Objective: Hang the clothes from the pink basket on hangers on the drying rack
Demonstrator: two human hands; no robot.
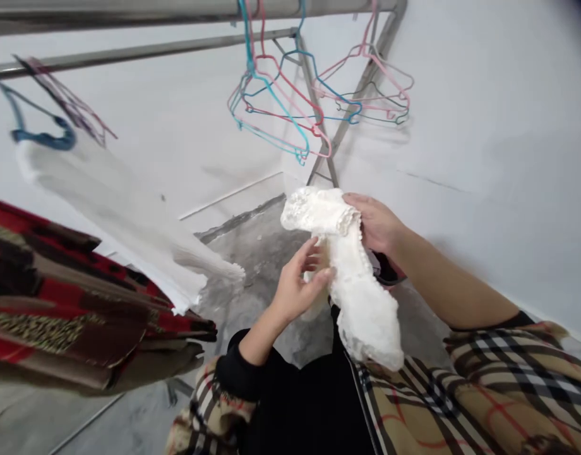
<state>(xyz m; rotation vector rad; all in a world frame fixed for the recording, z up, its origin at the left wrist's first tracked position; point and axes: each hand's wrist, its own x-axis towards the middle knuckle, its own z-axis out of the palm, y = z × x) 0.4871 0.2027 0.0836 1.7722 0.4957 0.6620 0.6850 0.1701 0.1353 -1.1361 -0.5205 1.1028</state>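
Note:
A white lacy garment (pixel 361 291) hangs bunched in front of my body, its upper end folded over to the left and its lower end drooping toward my lap. My right hand (pixel 378 224) grips the upper right side, with the fingers partly hidden behind the cloth. At the garment's left edge is my left hand (pixel 300 284), thumb and fingers apart, the thumb tip touching or very close to the cloth. Below my right wrist shows a dark and pinkish thing (pixel 388 270) that I cannot make out.
Several coloured hangers (pixel 276 95) dangle from a metal rack bar (pixel 129 12) overhead. On the left hang a white cloth (pixel 115 202) and a red-and-brown patterned textile (pixel 82 303). A white wall (pixel 499 126) stands to the right, above a grey concrete floor (pixel 233 246).

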